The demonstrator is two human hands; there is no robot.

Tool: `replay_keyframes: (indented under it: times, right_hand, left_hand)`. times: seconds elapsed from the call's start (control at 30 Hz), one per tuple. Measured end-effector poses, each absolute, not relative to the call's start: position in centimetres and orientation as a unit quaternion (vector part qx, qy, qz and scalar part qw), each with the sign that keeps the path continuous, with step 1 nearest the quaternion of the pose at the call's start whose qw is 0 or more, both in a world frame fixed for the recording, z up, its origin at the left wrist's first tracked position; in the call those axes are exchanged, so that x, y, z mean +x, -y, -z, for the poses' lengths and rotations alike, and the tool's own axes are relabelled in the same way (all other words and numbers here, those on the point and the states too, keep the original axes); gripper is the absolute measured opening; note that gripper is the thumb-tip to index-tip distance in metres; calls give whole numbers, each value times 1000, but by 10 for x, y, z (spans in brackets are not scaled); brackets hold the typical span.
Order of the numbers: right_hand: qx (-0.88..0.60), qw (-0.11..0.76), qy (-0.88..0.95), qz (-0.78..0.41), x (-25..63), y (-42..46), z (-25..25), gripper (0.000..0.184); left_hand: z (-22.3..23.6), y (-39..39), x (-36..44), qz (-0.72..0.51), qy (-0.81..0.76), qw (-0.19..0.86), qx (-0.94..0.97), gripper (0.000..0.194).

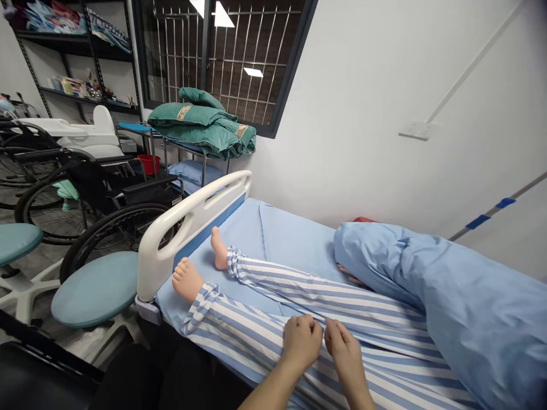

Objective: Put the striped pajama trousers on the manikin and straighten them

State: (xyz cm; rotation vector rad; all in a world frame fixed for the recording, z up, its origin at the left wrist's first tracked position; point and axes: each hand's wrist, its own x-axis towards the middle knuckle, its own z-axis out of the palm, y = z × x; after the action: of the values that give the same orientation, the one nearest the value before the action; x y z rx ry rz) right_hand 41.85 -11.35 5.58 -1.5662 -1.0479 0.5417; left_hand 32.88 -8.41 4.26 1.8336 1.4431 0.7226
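clock centred on the two hands. left hand and right hand lie side by side over the blue-and-white striped trousers, close but apart. grip: fingers loosely curled inward on both; cannot tell whether either pinches cloth, fingertips mostly hidden.

trousers are on the legs of a lying figure, cuffs at 10 o'clock, upper legs running off toward 4. near foot and far foot bare, toes up; they look moulded, so probably a manikin. quilt bunched at 2 o'clock, presumably turned back to leave the legs reachable. footboard at 10, closing the bed end, likely against sliding off. green cushions heaped at 11, seemingly parked off the bed.

writing: none legible. gold bands on the cushions look like pattern, not letters. small tag on the wheelchair, 10 o'clock: too small to read.
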Motion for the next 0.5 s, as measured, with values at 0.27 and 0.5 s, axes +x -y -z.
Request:
replay_keyframes:
  times: [0.27,0.5]
  right_hand:
    - [-694,531,424,-237,441,115,-23,44]
    - [-687,541,418,-247,442,115,-19,43]
  left_hand:
    - [-38,85,333,-241,-555,314,732,34]
    - [-38,86,332,-258,-548,303,736,33]
